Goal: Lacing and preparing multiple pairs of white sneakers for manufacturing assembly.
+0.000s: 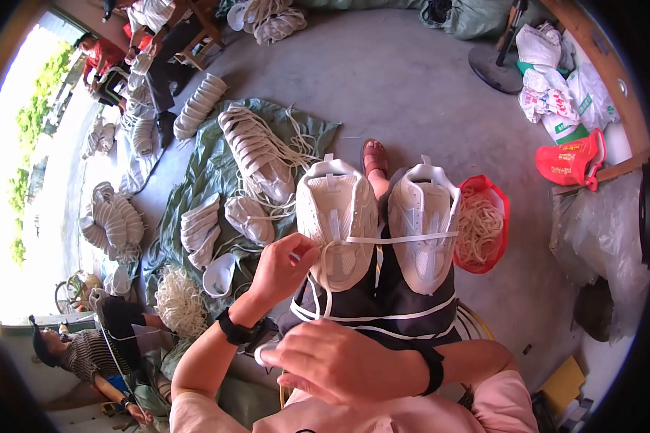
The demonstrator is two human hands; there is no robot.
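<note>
Two pale sneakers, a left one (337, 202) and a right one (424, 209), rest side by side on my dark-trousered lap, toes toward me. A flat white shoelace (401, 239) stretches across both. My left hand (285, 263) is pinched against the left sneaker's side, at a strand of lace by its lower eyelets. Below, my right hand (328, 361) hovers before my body, fingers curled, with a white covering on one fingertip. What it may hold is hidden. More white lace strands (383, 317) loop over my legs.
Right of my knees stands a red bag (504, 224) full of laces. At left, a green tarp (202, 159) carries stacked shoe uppers (256, 151) and a lace heap (180, 302). Seated people work farther left. A black round stand base (495, 70) and plastic bags (556, 94) occupy the far right.
</note>
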